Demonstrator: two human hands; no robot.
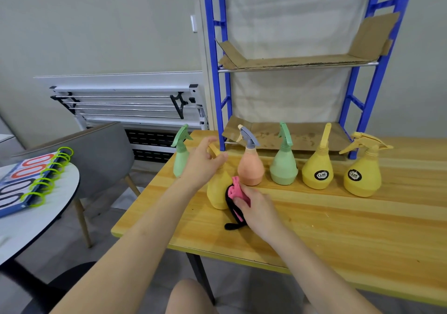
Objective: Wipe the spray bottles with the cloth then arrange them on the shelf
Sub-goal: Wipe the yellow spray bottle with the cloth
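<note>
Nearest, the right hand (255,203) grips a bunched pink cloth with black trim (234,194) against the belly of a squat yellow plastic spray bottle (216,193) on the wooden table (338,229), while the left hand (204,162) curls round its trigger head to steady it. Judging by this, wiping is barely started: five more bottles stand behind in a row, pale green (181,159), peach with grey trigger (250,166), green (284,166), yellow (317,171), yellow (362,174). Farthest, the blue metal shelf (355,110) holds only flattened brown cardboard liners (297,61), no bottles arranged yet; their fill level can't be told.
</note>
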